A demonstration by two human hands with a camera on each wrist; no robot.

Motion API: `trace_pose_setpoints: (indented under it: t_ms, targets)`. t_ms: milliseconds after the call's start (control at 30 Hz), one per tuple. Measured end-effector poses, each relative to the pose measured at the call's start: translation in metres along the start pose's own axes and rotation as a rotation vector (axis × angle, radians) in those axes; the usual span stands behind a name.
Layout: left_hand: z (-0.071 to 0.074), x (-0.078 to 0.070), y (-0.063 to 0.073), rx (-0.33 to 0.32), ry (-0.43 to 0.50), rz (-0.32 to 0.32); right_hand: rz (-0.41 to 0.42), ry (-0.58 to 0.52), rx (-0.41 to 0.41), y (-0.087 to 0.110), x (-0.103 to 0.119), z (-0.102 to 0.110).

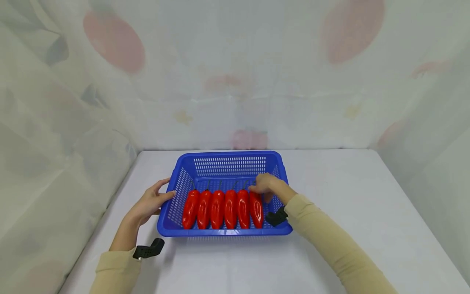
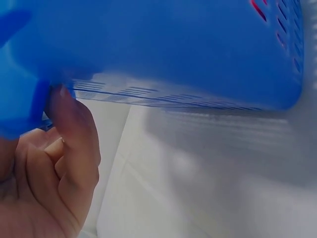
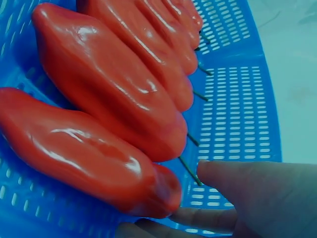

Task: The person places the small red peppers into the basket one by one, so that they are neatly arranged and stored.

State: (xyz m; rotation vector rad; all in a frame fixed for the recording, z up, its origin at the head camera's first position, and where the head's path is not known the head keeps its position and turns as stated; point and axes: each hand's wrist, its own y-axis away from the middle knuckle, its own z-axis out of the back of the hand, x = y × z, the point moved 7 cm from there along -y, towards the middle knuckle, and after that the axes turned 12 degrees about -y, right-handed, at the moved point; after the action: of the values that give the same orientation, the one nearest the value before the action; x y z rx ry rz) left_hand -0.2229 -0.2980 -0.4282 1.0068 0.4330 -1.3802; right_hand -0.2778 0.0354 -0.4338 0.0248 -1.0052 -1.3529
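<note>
A blue plastic basket (image 1: 225, 232) holds several red chili peppers (image 1: 230, 209) in a side-by-side row, green stems toward the far side. My left hand (image 1: 150, 203) grips the basket's left rim, thumb over the edge; in the left wrist view, the fingers (image 2: 79, 144) curl at the rim from outside. My right hand (image 1: 265, 184) reaches inside at the stem end of the rightmost pepper (image 1: 256, 210). In the right wrist view, its fingers touch that pepper's (image 3: 84, 153) end from beside and below, while the thumb (image 3: 218, 173) stays apart from it.
The basket rests on a white-covered table (image 1: 341, 196), whose surface extends to both sides. A pale patterned curtain (image 1: 227, 81) hangs behind and along both sides. Inside the basket, perforated floor (image 3: 233, 119) shows beyond the stems. Black wrist cameras (image 1: 148, 249) sit at both cuffs.
</note>
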Motion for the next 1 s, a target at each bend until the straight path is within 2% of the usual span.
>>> trace_pose_setpoints:
  t_ms: [200, 367, 500, 600, 767, 1000]
  targets:
    - [0.001, -0.002, 0.001, -0.012, -0.026, -0.025, 0.104, 0.067, -0.068, 0.011, 0.011, 0.01]
    - [0.002, -0.006, 0.001, -0.025, -0.061, -0.051, 0.207, 0.042, -0.122, 0.019, 0.016, 0.019]
    - [0.006, -0.008, 0.001, -0.055, -0.135, -0.059, 0.28, 0.037, -0.163, 0.025, 0.016, 0.025]
    - [0.011, -0.01, -0.001, -0.11, -0.235, -0.074, 0.348, 0.002, -0.214, 0.035, 0.017, 0.033]
    - [0.018, -0.016, 0.0, -0.248, -0.405, -0.145, 0.458, -0.064, -0.274, 0.052, 0.017, 0.047]
    - [0.02, -0.029, 0.007, -0.386, -0.523, -0.278, 0.557, -0.116, -0.354, 0.068, 0.006, 0.068]
